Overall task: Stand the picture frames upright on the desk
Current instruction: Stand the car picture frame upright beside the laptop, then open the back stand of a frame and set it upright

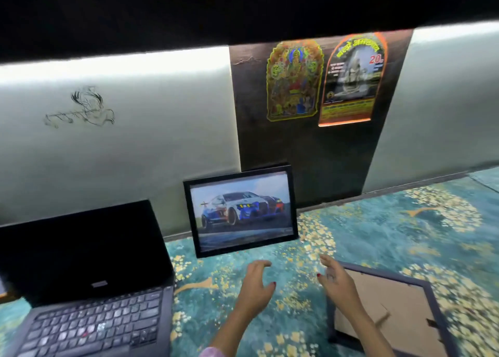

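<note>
A black picture frame [241, 210] with a photo of a racing car stands upright on the desk [391, 229], leaning back toward the wall. A second dark frame [388, 310] lies face down at the lower right, its brown cardboard back showing. My left hand [256, 283] hovers just in front of the standing frame, fingers spread, holding nothing. My right hand [337, 278] is open too, its fingers apart, over the near left corner of the flat frame. Neither hand touches the standing frame.
An open black laptop [89, 283] fills the left of the desk, close beside the standing frame. The desk wears a teal cloth with yellow flowers. Behind runs a pale wall with a dark panel [305, 146] bearing two stickers. A dark shelf overhangs above.
</note>
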`<action>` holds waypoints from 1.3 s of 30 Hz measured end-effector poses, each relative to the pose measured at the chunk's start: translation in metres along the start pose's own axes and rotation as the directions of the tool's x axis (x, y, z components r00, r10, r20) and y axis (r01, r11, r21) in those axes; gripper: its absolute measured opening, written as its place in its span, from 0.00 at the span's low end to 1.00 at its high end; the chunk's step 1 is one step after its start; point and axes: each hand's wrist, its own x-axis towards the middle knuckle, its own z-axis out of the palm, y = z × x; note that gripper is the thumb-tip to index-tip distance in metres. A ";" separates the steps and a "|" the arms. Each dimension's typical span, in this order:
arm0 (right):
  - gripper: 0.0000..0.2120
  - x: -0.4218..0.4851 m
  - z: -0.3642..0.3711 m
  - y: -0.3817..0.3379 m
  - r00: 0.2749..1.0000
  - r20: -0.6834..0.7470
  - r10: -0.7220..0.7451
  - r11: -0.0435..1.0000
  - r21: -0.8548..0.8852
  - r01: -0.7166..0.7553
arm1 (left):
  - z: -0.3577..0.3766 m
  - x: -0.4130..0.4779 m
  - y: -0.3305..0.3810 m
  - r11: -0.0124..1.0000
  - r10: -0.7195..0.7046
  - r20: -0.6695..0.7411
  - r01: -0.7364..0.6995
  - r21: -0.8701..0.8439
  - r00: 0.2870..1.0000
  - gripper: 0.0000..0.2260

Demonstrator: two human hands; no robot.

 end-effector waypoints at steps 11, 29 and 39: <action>0.55 -0.028 -0.084 0.034 0.924 0.377 0.069 0.894 -0.433 0.110 | 0.070 -0.014 0.044 0.995 -0.098 0.299 0.091 0.036 0.949 0.24; 0.32 -0.019 -0.136 0.068 0.754 -0.411 0.512 0.609 -0.446 -0.656 | 0.111 0.009 0.089 0.954 -0.284 0.498 0.292 0.065 0.819 0.07; 0.35 0.014 -0.154 0.084 0.649 -0.336 0.683 0.659 -0.102 -0.746 | 0.115 0.035 0.096 0.836 -0.404 0.609 0.546 -0.058 0.683 0.03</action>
